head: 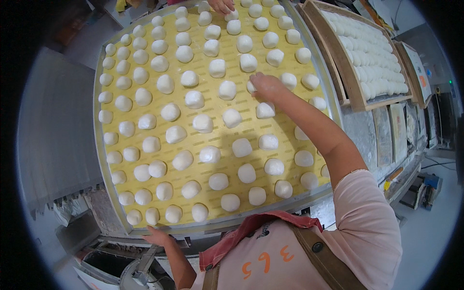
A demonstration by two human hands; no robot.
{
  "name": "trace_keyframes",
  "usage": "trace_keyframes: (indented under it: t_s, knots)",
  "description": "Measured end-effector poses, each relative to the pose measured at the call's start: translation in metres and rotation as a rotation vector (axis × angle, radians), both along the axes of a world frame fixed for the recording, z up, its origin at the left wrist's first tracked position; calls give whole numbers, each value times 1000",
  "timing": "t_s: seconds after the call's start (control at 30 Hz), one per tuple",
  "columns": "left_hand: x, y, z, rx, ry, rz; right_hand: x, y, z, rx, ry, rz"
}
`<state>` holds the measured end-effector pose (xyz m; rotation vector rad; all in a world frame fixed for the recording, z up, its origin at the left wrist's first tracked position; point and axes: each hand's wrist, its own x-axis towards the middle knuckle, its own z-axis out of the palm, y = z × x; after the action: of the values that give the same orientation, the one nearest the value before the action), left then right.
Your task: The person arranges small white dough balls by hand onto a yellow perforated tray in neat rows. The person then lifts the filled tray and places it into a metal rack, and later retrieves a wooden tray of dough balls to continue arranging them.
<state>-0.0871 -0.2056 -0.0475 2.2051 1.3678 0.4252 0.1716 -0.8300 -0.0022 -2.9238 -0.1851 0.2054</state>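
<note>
Rows of white dough balls (203,123) lie spaced apart on a yellow printed sheet (170,119) inside a large metal-rimmed tray (98,145). Over the right half of the tray reaches my right hand (267,86), its fingers on a dough ball (251,87) that the hand partly covers. Beside that hand sit another dough ball (288,81) and one just below it (265,110). My left hand (158,236) is at the tray's near left edge, against the rim, below a dough ball (152,216). Its grip on the rim is not plain.
At the far edge, another person's hand (222,5) touches a dough ball (232,15). To the right, a tilted wooden tray (357,98) holds close rows of white dough pieces (369,54). A machine part with a dark opening (108,262) stands below left. A grey metal surface (58,127) flanks the left.
</note>
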Motion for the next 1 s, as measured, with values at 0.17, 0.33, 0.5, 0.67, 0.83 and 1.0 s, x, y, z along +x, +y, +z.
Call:
trace_keyframes:
  t_s: [0.17, 0.33, 0.5, 0.67, 0.83, 1.0]
  knots:
    - [-1, 0, -6, 63, 34, -3, -21, 16, 51, -17, -75, -101]
    - [-6, 10, -20, 113, 5, 1, -74, 20, 82, 70, -209, -172]
    - [-3, -3, -11, 26, -46, 43, -138, 10, 90, 87, -117, -327]
    - [0, -8, -8, 36, -46, 64, -196, 14, 90, 135, -83, -474]
    - [1, -6, -1, 110, 96, 46, -255, 38, 79, 247, -126, -515]
    - [0, -14, 4, 62, 81, 53, -308, 63, 75, 206, -135, -593]
